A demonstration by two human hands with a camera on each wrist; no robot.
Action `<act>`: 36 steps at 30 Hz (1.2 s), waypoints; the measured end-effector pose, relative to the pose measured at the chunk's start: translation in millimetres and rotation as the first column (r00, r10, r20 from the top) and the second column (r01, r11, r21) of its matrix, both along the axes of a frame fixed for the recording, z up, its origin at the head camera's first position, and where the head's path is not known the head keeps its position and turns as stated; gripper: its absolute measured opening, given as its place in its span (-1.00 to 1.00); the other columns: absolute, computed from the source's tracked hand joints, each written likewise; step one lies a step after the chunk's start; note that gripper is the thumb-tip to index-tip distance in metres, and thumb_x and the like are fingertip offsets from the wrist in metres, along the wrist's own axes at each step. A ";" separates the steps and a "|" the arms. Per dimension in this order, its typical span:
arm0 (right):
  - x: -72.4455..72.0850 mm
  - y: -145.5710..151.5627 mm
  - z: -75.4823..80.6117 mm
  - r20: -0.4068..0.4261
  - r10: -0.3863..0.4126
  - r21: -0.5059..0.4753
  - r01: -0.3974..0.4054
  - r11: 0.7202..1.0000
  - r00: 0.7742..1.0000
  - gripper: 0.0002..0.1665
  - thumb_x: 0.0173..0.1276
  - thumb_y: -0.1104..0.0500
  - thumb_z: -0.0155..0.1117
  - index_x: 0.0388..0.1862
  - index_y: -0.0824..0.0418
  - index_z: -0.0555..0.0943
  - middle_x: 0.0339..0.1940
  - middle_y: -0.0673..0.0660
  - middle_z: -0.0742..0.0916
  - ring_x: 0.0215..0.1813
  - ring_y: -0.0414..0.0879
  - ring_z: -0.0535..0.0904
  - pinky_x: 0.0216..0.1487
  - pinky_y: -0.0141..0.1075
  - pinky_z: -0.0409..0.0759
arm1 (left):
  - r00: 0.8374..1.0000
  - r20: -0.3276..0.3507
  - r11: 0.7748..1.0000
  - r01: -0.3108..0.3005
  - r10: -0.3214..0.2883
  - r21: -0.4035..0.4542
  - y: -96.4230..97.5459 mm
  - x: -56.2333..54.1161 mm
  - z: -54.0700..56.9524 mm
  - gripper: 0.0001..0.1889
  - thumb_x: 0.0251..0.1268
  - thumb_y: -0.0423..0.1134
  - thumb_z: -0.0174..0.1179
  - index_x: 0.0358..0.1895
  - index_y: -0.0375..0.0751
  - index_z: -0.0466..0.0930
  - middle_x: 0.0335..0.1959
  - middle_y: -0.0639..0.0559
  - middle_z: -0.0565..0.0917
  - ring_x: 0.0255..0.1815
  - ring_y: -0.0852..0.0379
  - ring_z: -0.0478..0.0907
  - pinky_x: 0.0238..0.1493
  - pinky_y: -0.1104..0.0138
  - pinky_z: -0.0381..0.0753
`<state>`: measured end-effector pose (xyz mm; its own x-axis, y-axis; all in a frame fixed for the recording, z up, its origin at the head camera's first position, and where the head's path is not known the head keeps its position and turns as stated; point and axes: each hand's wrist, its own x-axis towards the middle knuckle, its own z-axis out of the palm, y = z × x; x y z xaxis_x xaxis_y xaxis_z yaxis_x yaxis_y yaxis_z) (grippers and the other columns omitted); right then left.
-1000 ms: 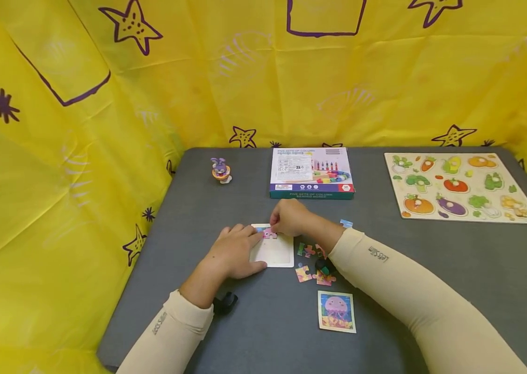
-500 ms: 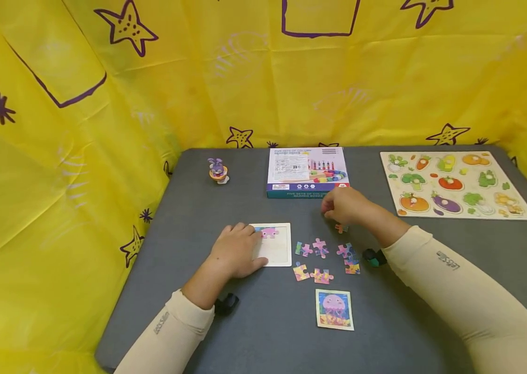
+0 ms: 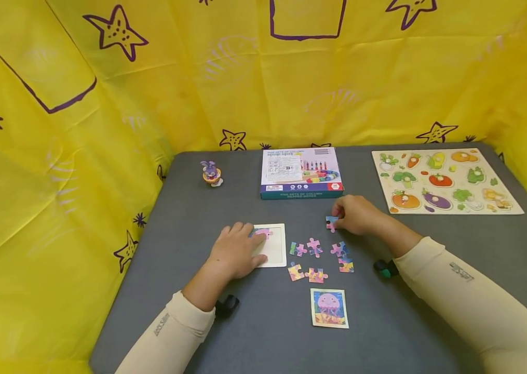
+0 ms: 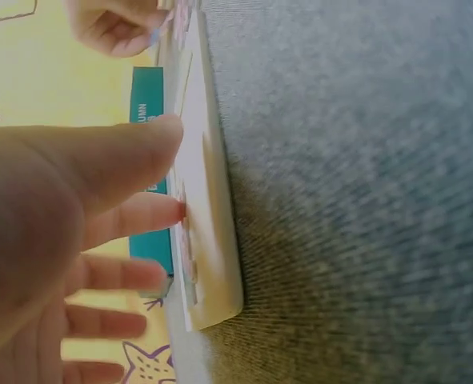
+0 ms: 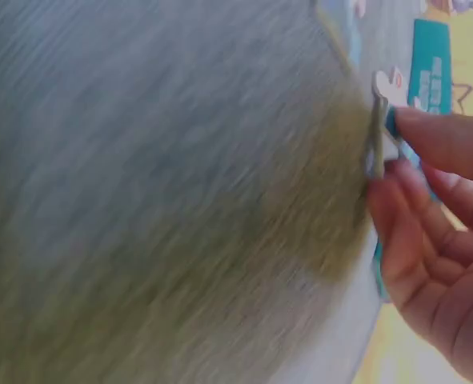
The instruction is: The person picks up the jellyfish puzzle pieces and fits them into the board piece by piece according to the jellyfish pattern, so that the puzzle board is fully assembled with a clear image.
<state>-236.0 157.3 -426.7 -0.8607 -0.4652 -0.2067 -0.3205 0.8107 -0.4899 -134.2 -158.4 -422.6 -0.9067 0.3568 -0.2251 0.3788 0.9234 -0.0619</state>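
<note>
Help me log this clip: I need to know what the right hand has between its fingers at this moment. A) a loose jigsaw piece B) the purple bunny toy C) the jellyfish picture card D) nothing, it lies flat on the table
A: the right hand pinches a small jigsaw piece just off the table, and the right wrist view shows the piece held edge-on; the jellyfish card and bunny toy lie untouched.
</note>
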 end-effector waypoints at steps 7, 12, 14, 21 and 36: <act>-1.2 -40.1 9.4 0.125 0.003 -0.175 0.020 0.984 0.992 -0.94 0.36 0.21 0.41 -0.29 0.18 0.74 -0.46 0.06 0.72 -0.36 -0.08 0.55 -0.31 -0.27 0.53 | 0.999 -0.012 0.996 0.053 -0.052 0.068 2.3 1.4 -2.8 -0.38 0.41 0.18 0.20 0.40 -0.08 0.51 0.40 0.03 0.53 0.40 -0.04 0.39 0.37 0.01 0.35; 1.6 -83.8 7.2 0.208 0.057 -0.237 -0.007 0.971 0.976 -0.95 0.34 0.19 0.44 -0.31 0.14 0.75 -0.47 0.05 0.72 -0.38 -0.11 0.55 -0.33 -0.31 0.54 | 0.999 0.001 0.997 0.040 -0.040 0.061 2.9 1.1 -2.6 -0.35 0.41 0.21 0.18 0.45 -0.03 0.46 0.41 0.05 0.53 0.42 -0.02 0.41 0.38 0.02 0.35; 2.6 -98.1 3.5 0.215 0.075 -0.238 -0.022 0.971 0.974 -0.95 0.34 0.19 0.45 -0.33 0.13 0.75 -0.47 0.04 0.71 -0.38 -0.12 0.56 -0.34 -0.33 0.53 | 0.999 0.008 0.997 0.043 -0.043 0.061 3.5 0.7 -2.3 -0.34 0.42 0.22 0.17 0.47 0.01 0.44 0.41 0.04 0.53 0.42 -0.03 0.41 0.38 0.01 0.36; 5.3 -125.5 -3.9 0.130 0.078 -0.125 -0.062 0.990 0.988 -0.92 0.31 0.15 0.45 -0.40 0.08 0.78 -0.49 -0.03 0.73 -0.32 -0.13 0.58 -0.25 -0.31 0.53 | 0.998 0.004 0.997 0.065 -0.065 0.040 5.9 0.3 -2.4 -0.39 0.44 0.22 0.15 0.46 0.10 0.45 0.37 0.03 0.55 0.38 -0.07 0.44 0.33 -0.02 0.39; 2.8 -125.5 -7.2 0.071 0.047 -0.054 -0.043 0.998 0.996 -0.83 0.26 0.09 0.44 -0.53 0.04 0.75 -0.51 -0.04 0.72 -0.28 -0.07 0.60 -0.21 -0.25 0.55 | 0.998 -0.005 0.998 0.063 -0.063 -0.025 11.4 3.3 -2.8 -0.34 0.43 0.26 0.13 0.49 0.08 0.43 0.41 0.01 0.52 0.40 -0.04 0.40 0.35 0.02 0.36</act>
